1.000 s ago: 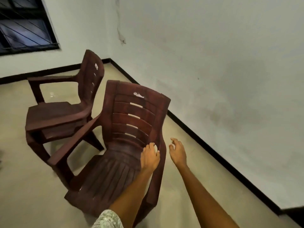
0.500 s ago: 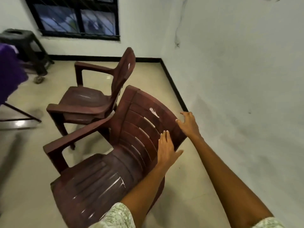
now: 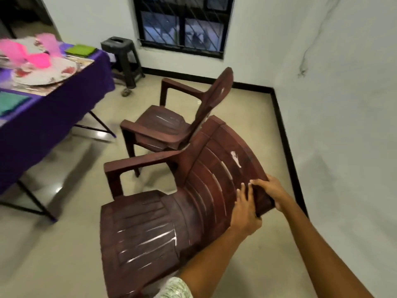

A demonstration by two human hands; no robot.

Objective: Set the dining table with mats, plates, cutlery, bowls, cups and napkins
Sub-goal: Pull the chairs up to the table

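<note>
A brown plastic chair [image 3: 163, 222] stands tilted in front of me. My left hand [image 3: 245, 208] presses on the front of its slatted backrest. My right hand [image 3: 274, 193] grips the backrest's top edge from behind. At the far left is the dining table with a purple cloth [image 3: 49, 117]. On it lie a floral plate [image 3: 46, 74] on a mat, pink bowls or cups [image 3: 40, 59], blurred, a green napkin [image 3: 80, 50] and a teal napkin [image 3: 10, 103].
A second brown chair [image 3: 178, 123] stands just behind the first, facing left. A dark plastic stool [image 3: 122, 55] sits under the barred window [image 3: 182, 22]. A white wall [image 3: 343, 125] runs close along the right. Bare tiled floor lies between chairs and table.
My view has swung left, bringing the table and window into sight. Both hands slid to the backrest's top right corner, and my right hand now grips its edge. The chair has turned.
</note>
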